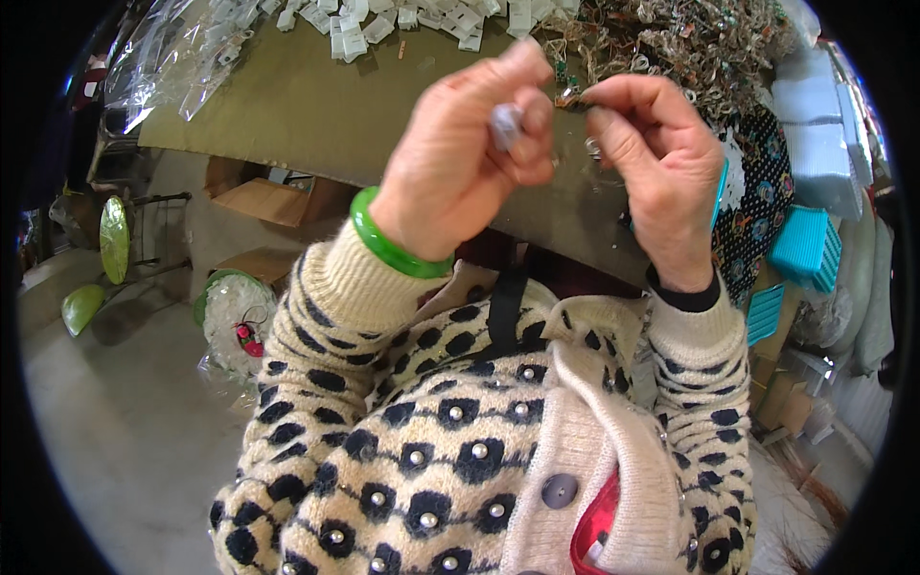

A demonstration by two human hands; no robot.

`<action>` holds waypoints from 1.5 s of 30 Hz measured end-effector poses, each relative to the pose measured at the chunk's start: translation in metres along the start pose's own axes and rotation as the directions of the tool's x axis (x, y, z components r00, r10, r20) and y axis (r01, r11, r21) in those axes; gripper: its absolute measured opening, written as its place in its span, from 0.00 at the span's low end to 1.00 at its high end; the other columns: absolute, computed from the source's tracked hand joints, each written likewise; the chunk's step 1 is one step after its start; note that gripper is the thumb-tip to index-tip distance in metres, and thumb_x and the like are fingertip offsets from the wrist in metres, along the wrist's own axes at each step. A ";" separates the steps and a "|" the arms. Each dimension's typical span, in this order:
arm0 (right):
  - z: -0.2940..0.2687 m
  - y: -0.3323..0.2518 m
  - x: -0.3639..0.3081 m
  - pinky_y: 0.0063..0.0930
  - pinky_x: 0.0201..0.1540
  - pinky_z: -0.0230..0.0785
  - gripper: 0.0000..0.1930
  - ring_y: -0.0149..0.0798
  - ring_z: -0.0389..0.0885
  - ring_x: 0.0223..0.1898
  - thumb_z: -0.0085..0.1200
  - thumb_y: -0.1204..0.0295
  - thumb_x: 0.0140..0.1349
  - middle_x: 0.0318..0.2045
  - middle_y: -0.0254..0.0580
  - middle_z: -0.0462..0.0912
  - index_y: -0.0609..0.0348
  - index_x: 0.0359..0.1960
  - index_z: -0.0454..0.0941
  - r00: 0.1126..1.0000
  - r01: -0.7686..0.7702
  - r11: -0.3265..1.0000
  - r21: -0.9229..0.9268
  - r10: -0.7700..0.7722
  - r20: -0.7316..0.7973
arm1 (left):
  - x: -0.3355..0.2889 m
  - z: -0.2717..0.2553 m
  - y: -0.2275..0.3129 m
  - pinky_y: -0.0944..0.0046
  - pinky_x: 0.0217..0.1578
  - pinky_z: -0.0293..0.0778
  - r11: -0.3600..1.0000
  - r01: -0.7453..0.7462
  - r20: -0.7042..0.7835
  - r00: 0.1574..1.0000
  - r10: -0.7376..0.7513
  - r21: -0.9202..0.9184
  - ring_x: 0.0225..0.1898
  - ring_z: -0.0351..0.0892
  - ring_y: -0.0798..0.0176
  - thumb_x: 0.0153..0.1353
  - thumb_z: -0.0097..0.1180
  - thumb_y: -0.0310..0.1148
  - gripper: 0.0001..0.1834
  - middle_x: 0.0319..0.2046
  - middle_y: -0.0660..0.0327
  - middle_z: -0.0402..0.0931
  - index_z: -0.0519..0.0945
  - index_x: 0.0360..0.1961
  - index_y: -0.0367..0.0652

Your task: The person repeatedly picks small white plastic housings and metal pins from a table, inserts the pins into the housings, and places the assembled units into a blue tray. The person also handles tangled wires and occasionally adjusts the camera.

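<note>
My left hand point(460, 149), with a green bangle point(388, 240) at its wrist, is raised over the near part of the table. Its fingers curl around a small pale, shiny thing point(506, 126) whose kind I cannot make out. To its right, the thumb and forefinger of my right hand point(661, 158) pinch the end of a thin cord with small beads point(572, 97). A large tangled heap of cords and beaded strands point(671, 43) lies just beyond the right hand. Many small white cards point(383, 21) are spread along the far side of the table.
The brown tabletop point(278, 110) runs beneath both hands. Clear plastic bags point(196, 57) lie at its far left. Turquoise baskets point(807, 247) and white stacks point(815, 144) stand at right, beside a dotted dark cloth point(762, 182). A cardboard box point(264, 201) sits under the table.
</note>
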State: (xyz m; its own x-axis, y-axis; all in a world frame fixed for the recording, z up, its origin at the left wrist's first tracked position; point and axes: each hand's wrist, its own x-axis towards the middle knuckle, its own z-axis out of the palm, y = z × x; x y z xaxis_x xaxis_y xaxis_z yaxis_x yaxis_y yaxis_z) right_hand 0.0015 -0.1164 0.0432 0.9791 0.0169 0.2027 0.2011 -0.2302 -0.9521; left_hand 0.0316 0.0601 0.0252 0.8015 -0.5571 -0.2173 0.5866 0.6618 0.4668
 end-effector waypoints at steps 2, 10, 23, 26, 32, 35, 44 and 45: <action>-0.004 0.002 0.010 0.17 0.35 0.70 0.08 0.25 0.78 0.31 0.58 0.80 0.61 0.31 0.32 0.82 0.60 0.42 0.80 0.998 0.050 0.985 -0.166 -0.056 -0.031 | -0.003 0.002 0.018 0.72 0.21 0.57 0.992 -0.064 0.053 0.996 0.070 -0.106 0.22 0.59 0.73 0.70 0.51 0.42 0.13 0.23 0.68 0.66 0.74 0.38 0.42; 0.010 -0.013 -0.011 0.30 0.41 0.74 0.09 0.45 0.81 0.39 0.60 0.80 0.54 0.38 0.46 0.81 0.62 0.38 0.80 0.922 0.344 0.911 -0.227 -0.282 0.265 | 0.001 0.023 0.042 0.65 0.25 0.62 0.933 -0.307 -0.008 0.950 0.311 -0.189 0.23 0.63 0.66 0.70 0.50 0.38 0.10 0.22 0.65 0.66 0.72 0.36 0.43; 0.061 -0.002 -0.042 0.30 0.37 0.73 0.14 0.44 0.79 0.36 0.65 0.85 0.46 0.35 0.47 0.81 0.63 0.36 0.78 0.868 0.480 0.865 -0.145 -0.493 -0.067 | 0.071 0.017 0.036 0.63 0.26 0.64 0.902 -0.414 -0.134 0.894 0.428 0.124 0.26 0.66 0.65 0.67 0.55 0.31 0.08 0.26 0.62 0.70 0.72 0.38 0.38; 0.062 0.000 -0.041 0.30 0.38 0.73 0.13 0.45 0.79 0.37 0.63 0.85 0.48 0.35 0.47 0.81 0.63 0.37 0.78 0.858 0.501 0.846 -0.181 -0.513 -0.029 | 0.080 0.018 0.031 0.63 0.25 0.64 0.864 -0.465 -0.216 0.839 0.500 0.194 0.24 0.67 0.65 0.66 0.55 0.31 0.08 0.26 0.61 0.71 0.72 0.38 0.38; 0.058 -0.005 -0.054 0.30 0.38 0.72 0.10 0.41 0.78 0.35 0.57 0.85 0.56 0.31 0.43 0.80 0.64 0.39 0.76 0.926 0.378 0.924 0.051 -0.378 -0.011 | 0.096 0.023 0.024 0.65 0.17 0.69 0.886 -0.411 -0.260 0.851 0.457 0.214 0.19 0.68 0.66 0.63 0.58 0.28 0.07 0.24 0.59 0.71 0.71 0.33 0.40; 0.056 -0.005 -0.057 0.24 0.34 0.71 0.07 0.30 0.77 0.29 0.52 0.83 0.62 0.28 0.39 0.80 0.65 0.42 0.75 0.996 -0.083 0.895 0.438 0.057 0.073 | 0.099 0.023 0.022 0.65 0.17 0.70 0.888 -0.393 -0.264 0.853 0.449 0.240 0.19 0.69 0.66 0.63 0.58 0.28 0.07 0.24 0.59 0.71 0.72 0.33 0.40; 0.046 -0.001 -0.049 0.18 0.35 0.70 0.05 0.25 0.78 0.28 0.54 0.80 0.64 0.27 0.34 0.82 0.67 0.39 0.80 0.984 0.177 0.982 0.069 -0.175 -0.034 | 0.103 0.024 0.018 0.64 0.17 0.71 0.907 -0.352 -0.241 0.882 0.404 0.232 0.19 0.70 0.66 0.62 0.58 0.28 0.07 0.24 0.59 0.72 0.72 0.33 0.40; 0.045 0.001 -0.045 0.20 0.34 0.71 0.05 0.26 0.79 0.29 0.55 0.80 0.62 0.27 0.36 0.83 0.67 0.37 0.80 0.961 0.273 0.962 0.003 -0.272 -0.056 | 0.104 0.024 0.018 0.65 0.17 0.71 0.909 -0.348 -0.247 0.883 0.400 0.228 0.19 0.70 0.66 0.62 0.58 0.28 0.07 0.24 0.59 0.72 0.72 0.33 0.40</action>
State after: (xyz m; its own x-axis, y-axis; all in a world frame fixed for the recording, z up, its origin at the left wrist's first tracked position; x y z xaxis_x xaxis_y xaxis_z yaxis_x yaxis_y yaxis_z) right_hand -0.0414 -0.0740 0.0229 0.8841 0.0248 0.4666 0.4606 -0.2136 -0.8615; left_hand 0.1225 0.0024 0.0315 0.9707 -0.1036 -0.2168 0.2281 0.6816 0.6953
